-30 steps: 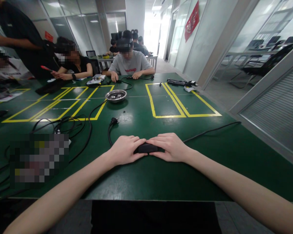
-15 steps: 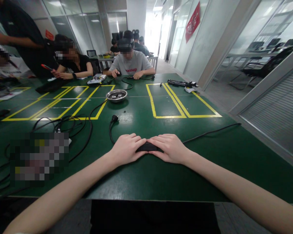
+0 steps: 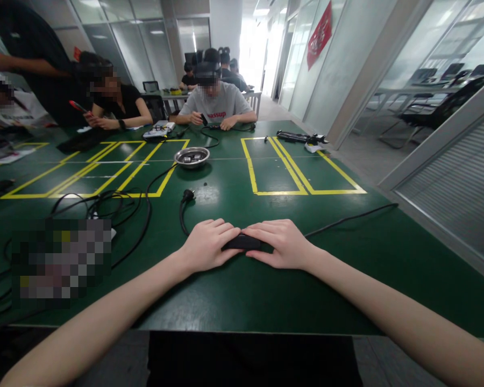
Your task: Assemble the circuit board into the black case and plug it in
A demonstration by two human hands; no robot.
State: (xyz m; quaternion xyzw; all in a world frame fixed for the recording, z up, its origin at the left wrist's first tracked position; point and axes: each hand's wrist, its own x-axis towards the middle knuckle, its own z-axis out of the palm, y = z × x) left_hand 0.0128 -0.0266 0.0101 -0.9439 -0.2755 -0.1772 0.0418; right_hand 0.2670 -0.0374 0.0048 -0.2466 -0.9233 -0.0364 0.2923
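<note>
Two bare forearms cross the near edge of the green surface (image 3: 210,306) well apart and slant inward, so that the two hands meet above its near middle, backs up and wrists nearly straight. The left hand (image 3: 210,244) and the right hand (image 3: 277,244) are closed on one black block (image 3: 244,243), one at each end, fingers bent over its far side and thumbs along its near side; the fingertips of the two hands nearly touch. The block lies level, its long side roughly parallel to the near edge. Beyond the left hand is one black plug (image 3: 188,196), its short cord (image 3: 182,217) running back behind that hand; from behind the right hand one black cable (image 3: 353,217) runs toward the right edge. Whether either joins the block is hidden by the fingers. Farther toward the far edge sits one metal bowl (image 3: 192,157) with small metal pieces (image 3: 190,159) inside, too small to count surely. Near the far right corner are two adjoining yellow tape outlines (image 3: 280,193). Toward the near left corner, one pixelated item (image 3: 62,260) lies among looped black cables (image 3: 116,207). One person in a grey shirt (image 3: 221,99) sits at the far edge.
</note>
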